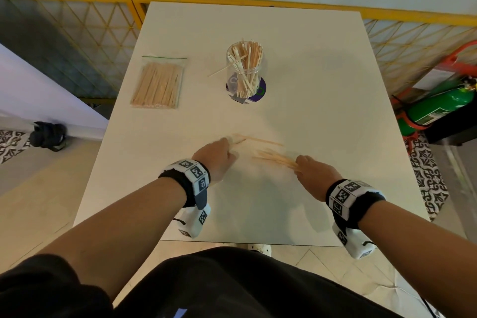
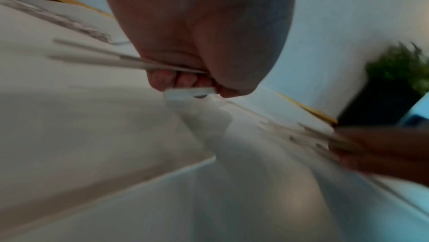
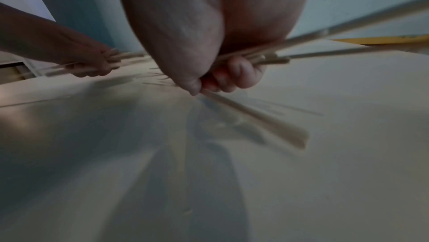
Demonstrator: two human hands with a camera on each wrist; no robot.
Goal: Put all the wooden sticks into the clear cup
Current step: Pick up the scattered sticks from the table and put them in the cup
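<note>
A clear cup [image 1: 245,70] stands at the table's middle back, packed with several wooden sticks; one leans out over its left rim. My left hand [image 1: 219,155] grips a few sticks [image 1: 258,140] that point right. In the left wrist view those sticks [image 2: 104,58] pass under its curled fingers [image 2: 183,80]. My right hand [image 1: 309,169] holds a bundle of sticks [image 1: 273,157] that points left and up. In the right wrist view its fingers [image 3: 234,75] curl round that bundle [image 3: 267,123]. Both hands hover low over the table's near half, blurred by motion.
A zip bag full of wooden sticks [image 1: 158,85] lies flat at the table's back left. The white table [image 1: 322,111] ends just before my body. A yellow mesh fence [image 1: 77,23] runs behind, and a green cylinder [image 1: 438,106] lies on the floor to the right.
</note>
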